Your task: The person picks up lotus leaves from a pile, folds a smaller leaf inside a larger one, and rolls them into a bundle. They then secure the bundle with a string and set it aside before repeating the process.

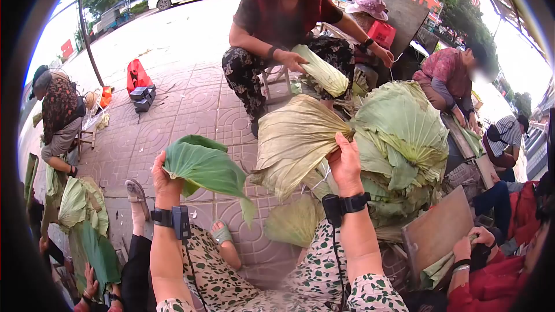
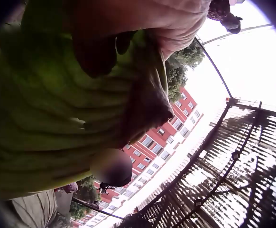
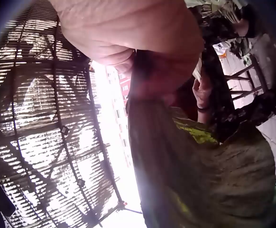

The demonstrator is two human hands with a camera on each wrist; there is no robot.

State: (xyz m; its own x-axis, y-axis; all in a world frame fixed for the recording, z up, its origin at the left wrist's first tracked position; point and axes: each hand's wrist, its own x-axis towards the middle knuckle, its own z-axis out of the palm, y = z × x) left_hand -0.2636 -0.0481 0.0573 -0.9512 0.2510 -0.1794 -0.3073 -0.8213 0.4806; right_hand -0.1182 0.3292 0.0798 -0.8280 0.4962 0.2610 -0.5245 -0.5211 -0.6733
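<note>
In the head view my left hand [image 1: 164,180] pinches a green lotus leaf [image 1: 203,164] by its edge, and the leaf droops to the right. My right hand [image 1: 346,163] grips a dry, yellow-brown lotus leaf [image 1: 295,141] at its gathered end; the rest fans out to the left. Seen from the left wrist, the green leaf's ribbed underside [image 2: 52,128] spreads below the palm [image 2: 147,19]. From the right wrist, the brownish leaf [image 3: 199,175] hangs beneath the hand [image 3: 133,38], its held edge hidden by the fingers. A large heap of pale green leaves [image 1: 402,133] stands right of my right hand.
Opposite me a seated person [image 1: 283,29] holds a folded leaf bundle [image 1: 324,72]. Another leaf [image 1: 295,219] lies low between my knees. A wooden board [image 1: 436,234] stands at right beside a person in red [image 1: 491,280]. More people with leaves sit at left.
</note>
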